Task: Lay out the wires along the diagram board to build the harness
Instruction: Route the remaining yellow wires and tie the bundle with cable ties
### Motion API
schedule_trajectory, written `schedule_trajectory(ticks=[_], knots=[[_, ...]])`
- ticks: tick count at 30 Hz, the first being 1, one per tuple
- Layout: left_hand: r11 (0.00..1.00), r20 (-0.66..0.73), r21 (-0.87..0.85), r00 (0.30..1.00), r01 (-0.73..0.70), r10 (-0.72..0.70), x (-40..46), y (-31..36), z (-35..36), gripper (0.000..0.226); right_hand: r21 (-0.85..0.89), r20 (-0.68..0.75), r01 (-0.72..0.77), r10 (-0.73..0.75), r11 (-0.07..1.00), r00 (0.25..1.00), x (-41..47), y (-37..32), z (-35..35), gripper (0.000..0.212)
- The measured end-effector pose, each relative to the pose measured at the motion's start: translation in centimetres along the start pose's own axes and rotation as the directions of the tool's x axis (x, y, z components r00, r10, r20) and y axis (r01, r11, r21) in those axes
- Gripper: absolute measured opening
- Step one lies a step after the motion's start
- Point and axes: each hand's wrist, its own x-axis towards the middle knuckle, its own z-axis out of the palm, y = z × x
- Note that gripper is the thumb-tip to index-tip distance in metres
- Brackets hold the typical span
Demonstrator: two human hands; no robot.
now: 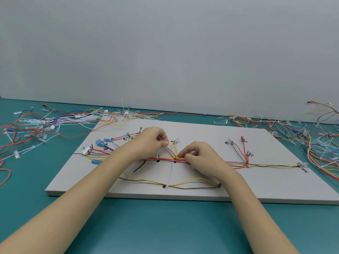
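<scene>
Diagram board (275, 184): lying flat on the teal table (165, 226), carrying the red-and-yellow trunk bundle (165, 159) across its middle. Left hand (148, 142) is pinching a thin clear strand, likely a cable tie. Right hand (197, 153) is pinching the bundle at the branch junction, apparently steadying it for binding. Loose wire heaps (36, 125) are crowding both board sides.

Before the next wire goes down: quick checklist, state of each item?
1. Diagram board flat on the table: ok.
2. Main red bundle lying along the centre line: ok.
3. Left hand pinching a thin clear strand, maybe a cable tie: what it is, cannot tell.
4. Right hand pinching the wires at the yellow branch junction: ok.
5. Lower yellow and brown loop tied at its mark: cannot tell.
6. White connector seated at the left end: ok.
</scene>
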Motion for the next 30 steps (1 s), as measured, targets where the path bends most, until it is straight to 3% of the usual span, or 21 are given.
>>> schedule_trajectory(ticks=[12, 20, 30], knots=[[0.992, -0.044, 0.123, 0.999, -0.026, 0.031, 0.23, 0.08, -0.2, 0.012, 0.012, -0.014, 0.009, -0.009, 1.0, 1.0, 0.15, 0.25, 0.27, 0.028], [0.961, 0.018, 0.276, 1.0, -0.028, 0.024, -0.05, 0.5, -0.61, 0.017, 0.004, -0.021, 0.005, -0.005, 1.0, 1.0, 0.11, 0.1, 0.26, 0.027], [0.864, -0.069, 0.487, 0.981, -0.128, 0.184, -0.35, 0.85, -0.9, 0.02, 0.016, -0.02, -0.001, 0.001, 1.0, 1.0, 0.11, 0.19, 0.23, 0.026]])
